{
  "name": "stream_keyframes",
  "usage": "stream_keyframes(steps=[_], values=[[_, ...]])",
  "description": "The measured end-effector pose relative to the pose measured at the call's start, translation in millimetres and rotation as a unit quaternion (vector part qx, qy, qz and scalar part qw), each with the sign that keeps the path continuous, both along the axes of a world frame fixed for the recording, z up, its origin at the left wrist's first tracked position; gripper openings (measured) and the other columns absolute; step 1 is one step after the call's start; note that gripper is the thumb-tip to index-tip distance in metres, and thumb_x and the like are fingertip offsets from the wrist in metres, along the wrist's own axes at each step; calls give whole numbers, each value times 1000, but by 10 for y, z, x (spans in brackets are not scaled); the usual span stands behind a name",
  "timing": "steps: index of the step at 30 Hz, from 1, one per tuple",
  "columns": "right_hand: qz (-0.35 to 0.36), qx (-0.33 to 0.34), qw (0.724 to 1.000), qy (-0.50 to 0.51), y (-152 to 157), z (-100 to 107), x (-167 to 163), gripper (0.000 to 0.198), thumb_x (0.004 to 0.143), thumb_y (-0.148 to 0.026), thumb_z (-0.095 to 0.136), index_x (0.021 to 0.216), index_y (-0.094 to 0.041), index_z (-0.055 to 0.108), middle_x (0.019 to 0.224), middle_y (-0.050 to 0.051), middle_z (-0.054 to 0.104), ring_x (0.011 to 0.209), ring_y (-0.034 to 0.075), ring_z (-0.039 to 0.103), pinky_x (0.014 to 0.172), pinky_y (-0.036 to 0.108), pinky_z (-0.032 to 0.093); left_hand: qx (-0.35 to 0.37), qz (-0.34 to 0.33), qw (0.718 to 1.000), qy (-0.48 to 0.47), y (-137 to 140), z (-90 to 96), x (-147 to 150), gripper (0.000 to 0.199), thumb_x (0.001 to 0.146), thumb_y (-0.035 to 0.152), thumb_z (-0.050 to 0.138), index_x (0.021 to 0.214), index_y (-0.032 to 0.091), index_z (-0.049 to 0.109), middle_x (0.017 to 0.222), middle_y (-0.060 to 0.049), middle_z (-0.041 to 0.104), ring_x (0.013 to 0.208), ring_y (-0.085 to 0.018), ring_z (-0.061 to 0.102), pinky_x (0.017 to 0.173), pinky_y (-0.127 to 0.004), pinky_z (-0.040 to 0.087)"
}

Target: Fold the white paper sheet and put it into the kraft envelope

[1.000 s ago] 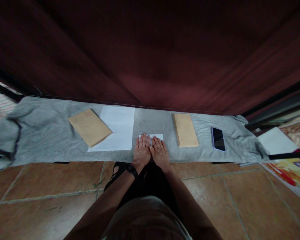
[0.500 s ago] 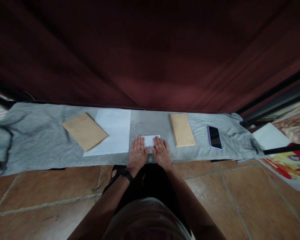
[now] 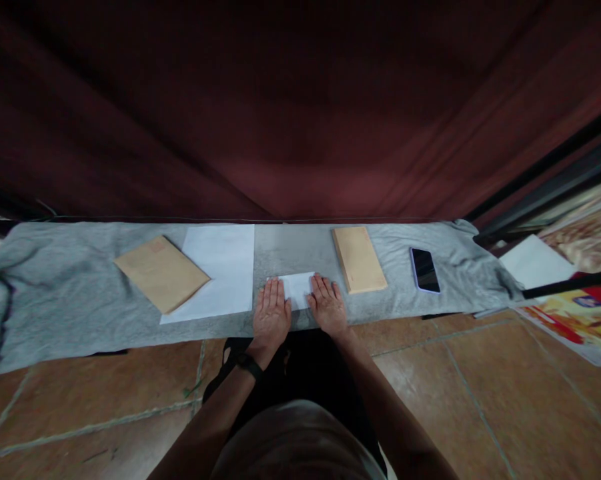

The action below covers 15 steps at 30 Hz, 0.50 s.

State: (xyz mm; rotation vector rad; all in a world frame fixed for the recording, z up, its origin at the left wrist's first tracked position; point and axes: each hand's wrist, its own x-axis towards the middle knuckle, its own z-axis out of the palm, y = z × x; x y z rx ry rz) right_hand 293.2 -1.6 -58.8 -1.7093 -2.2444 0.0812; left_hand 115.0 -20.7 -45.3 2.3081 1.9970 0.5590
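Note:
A small folded white paper (image 3: pixel 298 291) lies flat at the middle of the grey cloth, close to its front edge. My left hand (image 3: pixel 271 310) rests palm down over the paper's left end, fingers stretched forward. Over the right end lies my right hand (image 3: pixel 327 307), also flat with its fingers extended. Each palm hides part of the paper, and its middle shows between my thumbs. To the right of my right hand is a stack of brown envelopes (image 3: pixel 361 260). Left of my left hand are larger white sheets (image 3: pixel 227 267).
A brown envelope stack (image 3: pixel 161 273) lies slanted over the white sheets. A phone (image 3: pixel 425 270) rests on the grey cloth (image 3: pixel 65 287) at right. Dark red fabric (image 3: pixel 300 133) hangs behind. A dark metal bar (image 3: pixel 570 285) and a colourful printed box (image 3: pixel 580 323) are at far right.
My hands have slid apart toward the two ends of the folded paper, so more of its middle shows. The view has shifted slightly.

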Motion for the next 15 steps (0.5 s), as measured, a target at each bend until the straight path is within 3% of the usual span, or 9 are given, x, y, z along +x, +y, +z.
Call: stream_keyframes(steps=[5, 15], values=[[-1, -1, 1000, -6, 0, 1, -2, 54, 105, -37, 38, 154, -14, 36, 158, 9, 39, 145, 27, 37, 121, 48, 23, -34, -64, 997, 21, 87, 2, 241, 58, 99, 26, 32, 153, 4, 32, 161, -17, 32, 153, -25, 22, 125, -47, 22], [5, 5, 1000, 6, -4, -16, 8, 55, 105, -38, 38, 155, -16, 35, 158, 9, 40, 145, 27, 37, 122, 49, 22, -15, -31, 999, 27, 129, -104, 86, 60, 100, 31, 33, 152, 1, 34, 160, -21, 31, 152, -29, 24, 123, -49, 25]])
